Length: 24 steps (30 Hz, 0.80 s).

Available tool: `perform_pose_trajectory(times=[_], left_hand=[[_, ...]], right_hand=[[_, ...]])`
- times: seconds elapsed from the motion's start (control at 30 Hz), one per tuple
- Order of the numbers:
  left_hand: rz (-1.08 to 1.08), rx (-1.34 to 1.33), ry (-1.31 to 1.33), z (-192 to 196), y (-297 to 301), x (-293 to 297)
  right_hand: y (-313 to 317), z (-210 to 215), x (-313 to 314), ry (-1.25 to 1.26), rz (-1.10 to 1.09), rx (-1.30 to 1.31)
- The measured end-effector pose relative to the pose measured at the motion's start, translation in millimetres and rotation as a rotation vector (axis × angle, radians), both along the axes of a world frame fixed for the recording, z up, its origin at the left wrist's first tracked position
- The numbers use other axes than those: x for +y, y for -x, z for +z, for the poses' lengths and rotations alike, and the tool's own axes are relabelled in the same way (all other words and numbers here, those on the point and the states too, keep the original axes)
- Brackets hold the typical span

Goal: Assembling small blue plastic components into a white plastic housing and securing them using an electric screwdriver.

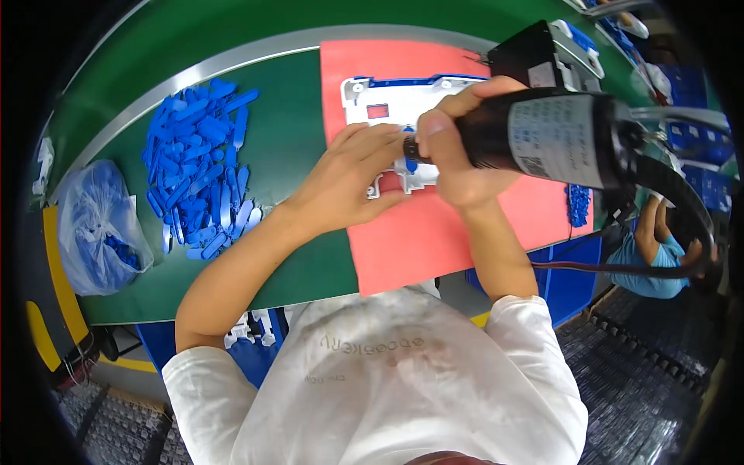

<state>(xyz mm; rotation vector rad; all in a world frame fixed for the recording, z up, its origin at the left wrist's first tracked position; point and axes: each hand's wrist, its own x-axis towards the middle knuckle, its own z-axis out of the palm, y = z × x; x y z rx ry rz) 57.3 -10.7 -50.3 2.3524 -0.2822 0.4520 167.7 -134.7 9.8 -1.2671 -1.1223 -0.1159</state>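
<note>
A white plastic casing (430, 89) with a blue rim lies on a red mat. My left hand (349, 174) grips its left side, fingers over the top and thumb by the near edge. My right hand (465, 167) is closed round a black electric screwdriver (496, 132), tilted with its back end to the right. The screwdriver's nose points down at a small blue part (411, 161) in the casing, close to my left fingertips. The bit's tip is hidden behind my hands.
Left on the green table (287, 116) lies a heap of blue plastic pieces (198, 163), beside a clear bag (101, 225). Small blue parts (578, 203) sit at the red mat's (418, 248) right edge. A black box (527, 58) stands behind; the screwdriver's cable (682, 201) loops right. Another person (655, 252) sits far right.
</note>
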Motion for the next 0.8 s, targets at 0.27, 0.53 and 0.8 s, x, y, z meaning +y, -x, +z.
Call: perform_pose_trajectory(times=[0.27, 0.53, 0.8], left_hand=[[-0.01, -0.095, -0.077, 10, -2, -7], [0.029, -0.082, -0.155, 8, 2, -7], [0.02, -0.071, -0.162, 11, 1, -9]], right_hand=[[-39, 83, -97, -0.621, -0.251, 0.016], [-93, 74, -138, -0.485, -0.512, 0.018], [-107, 50, -128, -0.306, -0.538, 0.021]])
